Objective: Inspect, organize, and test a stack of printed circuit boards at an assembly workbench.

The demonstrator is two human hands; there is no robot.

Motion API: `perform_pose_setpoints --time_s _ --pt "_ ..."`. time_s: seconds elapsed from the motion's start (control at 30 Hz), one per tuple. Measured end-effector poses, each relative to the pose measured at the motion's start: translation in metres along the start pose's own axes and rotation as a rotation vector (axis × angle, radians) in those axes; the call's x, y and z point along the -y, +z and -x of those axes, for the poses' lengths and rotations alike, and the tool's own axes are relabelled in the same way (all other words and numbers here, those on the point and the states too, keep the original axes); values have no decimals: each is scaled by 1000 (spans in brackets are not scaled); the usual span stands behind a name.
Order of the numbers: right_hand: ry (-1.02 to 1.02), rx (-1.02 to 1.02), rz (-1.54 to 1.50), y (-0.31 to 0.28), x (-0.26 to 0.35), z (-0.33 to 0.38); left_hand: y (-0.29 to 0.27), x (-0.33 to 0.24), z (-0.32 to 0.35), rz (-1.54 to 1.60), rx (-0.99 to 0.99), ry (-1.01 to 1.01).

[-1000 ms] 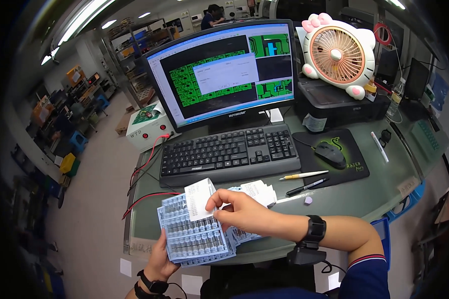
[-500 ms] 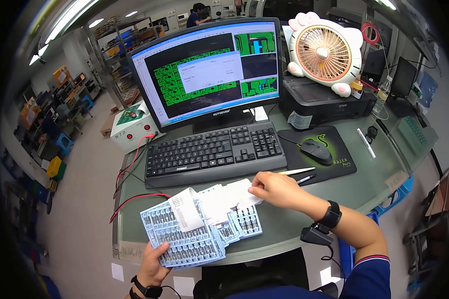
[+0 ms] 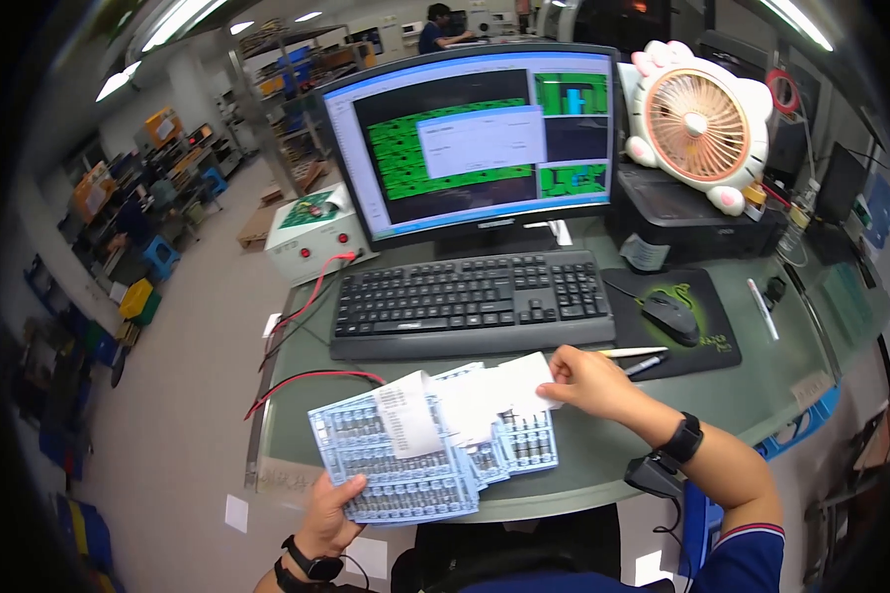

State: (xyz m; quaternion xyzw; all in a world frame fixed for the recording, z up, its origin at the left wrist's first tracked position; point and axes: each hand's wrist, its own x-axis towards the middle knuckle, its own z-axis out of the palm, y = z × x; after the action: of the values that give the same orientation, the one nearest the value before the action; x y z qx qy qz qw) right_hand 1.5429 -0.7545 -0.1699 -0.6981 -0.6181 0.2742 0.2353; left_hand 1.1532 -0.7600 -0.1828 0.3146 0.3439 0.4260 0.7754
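At the desk's front edge my left hand (image 3: 331, 509) grips the near-left corner of a light-blue circuit board panel (image 3: 405, 502), thumb on top, with rows of small dark parts. More such boards lie fanned to its right, including a board (image 3: 529, 450) under the papers. A printed white paper slip (image 3: 405, 417) curls over the left panel. White sheets (image 3: 470, 400) overlap beside it. My right hand (image 3: 588, 383) pinches the right edge of a white paper (image 3: 520, 378) between thumb and fingers.
Behind the boards stand a black keyboard (image 3: 470, 301) and a monitor (image 3: 386, 212). A mouse (image 3: 670, 316), pens (image 3: 648, 362) and a marker (image 3: 762, 308) lie rightward. A fan (image 3: 695, 124) tops the printer (image 3: 702, 219). Red-and-black leads (image 3: 311, 376) run left from a white box (image 3: 311, 242).
The whole view has shifted, so the desk and things appear farther right. My left hand keeps its hold on the panel, and my right hand still pinches the paper.
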Motion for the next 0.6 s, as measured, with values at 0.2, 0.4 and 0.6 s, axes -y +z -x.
perform_pose_setpoints --time_s 0.2,0.4,0.6 --pt "-253 -38 -104 -5 -15 5 -8 1 -2 8 78 -78" --pt "33 -16 -530 -12 -45 23 -10 7 -2 26 153 -18" --pt "247 165 -492 -31 -47 28 -7 6 -2 27 174 -11"
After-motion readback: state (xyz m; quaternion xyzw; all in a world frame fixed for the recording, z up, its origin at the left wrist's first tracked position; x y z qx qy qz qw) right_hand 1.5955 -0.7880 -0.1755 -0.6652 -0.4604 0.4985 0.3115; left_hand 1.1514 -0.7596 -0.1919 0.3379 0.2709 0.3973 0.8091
